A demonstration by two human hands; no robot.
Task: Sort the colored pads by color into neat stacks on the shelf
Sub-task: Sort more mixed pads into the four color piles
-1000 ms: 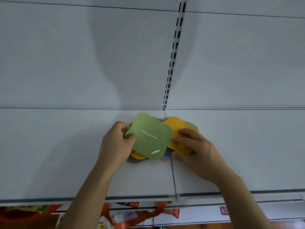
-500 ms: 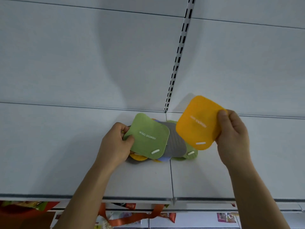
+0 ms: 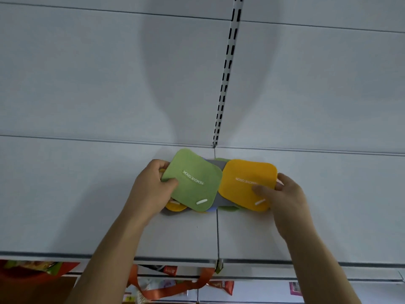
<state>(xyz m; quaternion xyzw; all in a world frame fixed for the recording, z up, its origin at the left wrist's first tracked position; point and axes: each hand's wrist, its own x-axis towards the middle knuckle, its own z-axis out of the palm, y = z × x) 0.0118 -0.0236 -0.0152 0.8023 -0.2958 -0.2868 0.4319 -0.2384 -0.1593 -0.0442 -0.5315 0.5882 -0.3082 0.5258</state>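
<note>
Head view: left hand (image 3: 151,189) pinches a green rounded-square felt pad (image 3: 192,179) (printed "REMOVE ODOR"); right hand (image 3: 285,194) pinches an orange rounded-square felt pad (image 3: 247,183), just right of it, over mixed pads (image 3: 215,165) on the white metal shelf (image 3: 87,194).

Grey pad (image 3: 215,164), lower yellow pad (image 3: 175,206) and other pads mostly hidden beneath the top two.
</note>
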